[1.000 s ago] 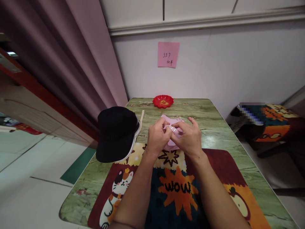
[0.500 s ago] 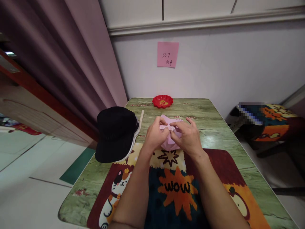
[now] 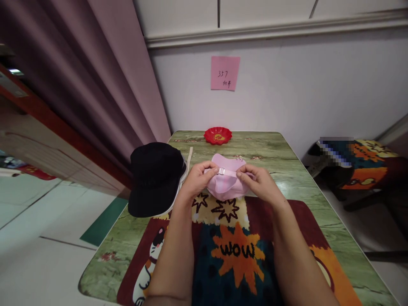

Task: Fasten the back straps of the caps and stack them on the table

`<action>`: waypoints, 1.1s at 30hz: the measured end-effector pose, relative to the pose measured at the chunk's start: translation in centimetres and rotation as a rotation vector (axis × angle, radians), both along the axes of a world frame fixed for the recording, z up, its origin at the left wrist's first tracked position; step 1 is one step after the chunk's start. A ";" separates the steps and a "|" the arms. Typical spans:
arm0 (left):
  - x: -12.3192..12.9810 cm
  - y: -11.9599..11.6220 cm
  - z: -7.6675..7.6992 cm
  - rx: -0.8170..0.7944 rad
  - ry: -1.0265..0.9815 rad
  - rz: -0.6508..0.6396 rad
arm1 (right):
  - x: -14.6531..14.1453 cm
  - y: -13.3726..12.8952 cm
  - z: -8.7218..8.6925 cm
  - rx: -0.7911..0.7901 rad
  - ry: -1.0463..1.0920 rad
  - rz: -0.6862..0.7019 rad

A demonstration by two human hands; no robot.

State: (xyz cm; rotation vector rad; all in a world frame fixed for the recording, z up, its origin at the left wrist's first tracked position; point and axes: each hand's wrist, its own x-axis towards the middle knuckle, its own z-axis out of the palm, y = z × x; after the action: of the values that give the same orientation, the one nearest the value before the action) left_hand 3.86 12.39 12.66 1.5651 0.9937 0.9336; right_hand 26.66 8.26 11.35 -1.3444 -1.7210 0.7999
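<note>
A pink cap [image 3: 225, 187] rests at the far edge of the patterned mat, its back opening toward me and its brim on the far side. Across that opening runs a pink strap with a square metal buckle [image 3: 222, 171]. My left hand [image 3: 201, 176] pinches the strap just left of the buckle. On the other side, my right hand [image 3: 253, 177] pinches the strap's right part between thumb and fingers. Between the two hands the strap is stretched out straight.
A black cap [image 3: 154, 178] with white beneath it lies at the table's left edge, a pale strap sticking up behind. At the back is a red scalloped dish [image 3: 218, 135]. The colourful mat [image 3: 236, 255] covers the near table. A stool [image 3: 366, 165] stands to the right.
My hands have moved apart from close together at the buckle. The buckle now shows nearer my left hand, with the strap and more of the pink cap in view.
</note>
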 end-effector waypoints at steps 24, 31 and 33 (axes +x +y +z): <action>1.3 -0.7 0.4 0.024 -0.046 -0.107 | -1.9 -0.1 0.0 -0.018 0.099 -0.052; 0.8 -0.7 0.5 0.021 0.014 -0.132 | -1.9 -0.1 0.2 -0.014 0.085 0.001; 0.9 -0.7 0.5 0.049 0.031 -0.125 | -2.0 -0.2 0.2 -0.017 0.095 0.027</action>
State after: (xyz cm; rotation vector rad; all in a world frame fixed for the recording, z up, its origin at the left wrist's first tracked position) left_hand 4.75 11.70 13.18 1.6673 0.8891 0.8554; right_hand 24.67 8.11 11.56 -1.2767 -1.6651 0.8815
